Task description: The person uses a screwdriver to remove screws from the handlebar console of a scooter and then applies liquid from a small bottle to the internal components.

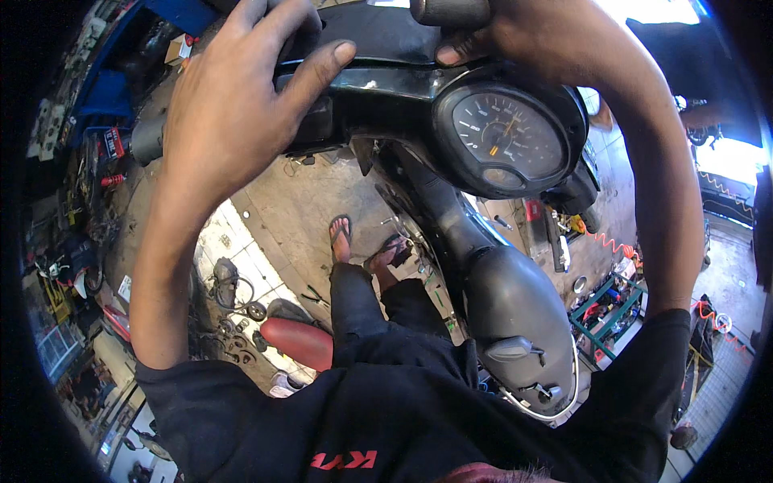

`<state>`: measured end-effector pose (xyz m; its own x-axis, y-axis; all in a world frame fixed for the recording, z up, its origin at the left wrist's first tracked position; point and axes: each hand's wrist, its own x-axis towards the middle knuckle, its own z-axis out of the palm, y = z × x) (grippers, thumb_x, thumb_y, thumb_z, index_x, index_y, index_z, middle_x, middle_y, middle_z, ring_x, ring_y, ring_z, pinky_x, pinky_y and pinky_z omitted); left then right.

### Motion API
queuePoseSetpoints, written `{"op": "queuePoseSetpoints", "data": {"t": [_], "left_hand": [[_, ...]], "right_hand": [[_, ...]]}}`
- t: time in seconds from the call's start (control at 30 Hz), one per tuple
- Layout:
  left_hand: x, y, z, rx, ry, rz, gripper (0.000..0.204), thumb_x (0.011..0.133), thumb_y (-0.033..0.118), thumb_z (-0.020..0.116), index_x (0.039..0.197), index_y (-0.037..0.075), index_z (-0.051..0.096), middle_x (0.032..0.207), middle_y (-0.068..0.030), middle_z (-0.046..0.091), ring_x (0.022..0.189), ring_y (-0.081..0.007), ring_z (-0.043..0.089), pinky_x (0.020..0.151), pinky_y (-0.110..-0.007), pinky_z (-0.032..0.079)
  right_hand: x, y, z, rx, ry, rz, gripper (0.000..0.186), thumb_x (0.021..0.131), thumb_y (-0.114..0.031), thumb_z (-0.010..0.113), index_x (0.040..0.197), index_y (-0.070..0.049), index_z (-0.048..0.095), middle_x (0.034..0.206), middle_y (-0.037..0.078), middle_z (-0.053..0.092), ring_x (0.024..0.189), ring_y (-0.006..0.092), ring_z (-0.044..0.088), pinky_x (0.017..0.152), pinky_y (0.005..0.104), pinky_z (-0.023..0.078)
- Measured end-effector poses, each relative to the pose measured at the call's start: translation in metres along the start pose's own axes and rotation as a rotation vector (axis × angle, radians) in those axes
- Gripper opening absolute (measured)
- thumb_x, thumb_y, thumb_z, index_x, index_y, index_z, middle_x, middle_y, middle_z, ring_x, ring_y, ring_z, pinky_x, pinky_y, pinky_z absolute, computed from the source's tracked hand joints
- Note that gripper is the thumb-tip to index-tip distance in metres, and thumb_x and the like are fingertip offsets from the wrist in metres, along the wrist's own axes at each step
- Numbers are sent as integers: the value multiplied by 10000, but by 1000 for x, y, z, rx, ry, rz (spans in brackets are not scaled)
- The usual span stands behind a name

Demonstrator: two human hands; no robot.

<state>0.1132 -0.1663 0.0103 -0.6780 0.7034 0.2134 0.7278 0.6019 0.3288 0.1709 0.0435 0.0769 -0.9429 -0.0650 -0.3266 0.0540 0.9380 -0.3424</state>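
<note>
In front of me is the black handlebar cover point(378, 84) of a motorcycle, with a round speedometer point(506, 135) set in its right part. My left hand point(241, 97) lies over the cover's left side, its thumb along the top edge and its fingers curled over the far side, partly hidden. My right hand point(527, 36) reaches above the speedometer, its thumb pressed on the edge of a dark panel point(374, 36); its other fingers are cut off at the top. A dark cylinder end point(451, 11), whose kind I cannot tell, sits against that hand.
The motorcycle's black seat point(515, 310) extends toward me on the right. A red motorcycle seat point(296, 344), pliers point(316, 296) and loose parts point(237, 330) lie on the floor at left. A green-framed tool rack point(609, 314) stands at right, near an orange coiled hose point(612, 241).
</note>
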Motion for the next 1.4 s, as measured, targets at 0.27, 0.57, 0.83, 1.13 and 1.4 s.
{"op": "queuePoseSetpoints", "data": {"t": [0.27,0.57,0.83,1.13,1.4], "left_hand": [[-13,-3,-5,57,36,34,367,943,333,597,1132,19,570,1173,-155,542,1059,-380,583,879,-421,481],[-11,37,8,296,222,165,430,905,324,611,1167,-13,562,1188,-213,539,1140,-374,516,1039,-487,372],[-18,29,26,198,377,472,646,797,488,713,1190,-16,616,1192,-163,611,1150,-333,544,1053,-455,394],[-21,20,33,145,365,486,680,664,503,802,1119,18,662,1062,-120,622,1012,-302,583,889,-412,484],[-12,22,33,136,416,540,604,666,494,799,1016,17,677,931,-90,585,893,-278,575,786,-385,489]], "right_hand": [[33,25,14,-186,-49,-152,522,754,-435,785,1070,-26,708,1013,181,710,913,331,690,823,433,522],[21,31,2,-188,14,1,614,650,-473,856,1016,-3,706,1053,209,699,1015,358,673,865,424,537],[40,39,0,-262,-86,16,737,627,-504,858,1170,-39,678,1229,157,653,1185,331,591,994,425,464],[45,57,14,-69,-112,-149,575,687,-400,830,1143,-80,688,1085,187,695,1055,346,637,917,429,476],[45,29,-9,-332,-204,-51,593,668,-494,840,1031,-41,717,911,171,709,830,320,655,737,430,502]]}}
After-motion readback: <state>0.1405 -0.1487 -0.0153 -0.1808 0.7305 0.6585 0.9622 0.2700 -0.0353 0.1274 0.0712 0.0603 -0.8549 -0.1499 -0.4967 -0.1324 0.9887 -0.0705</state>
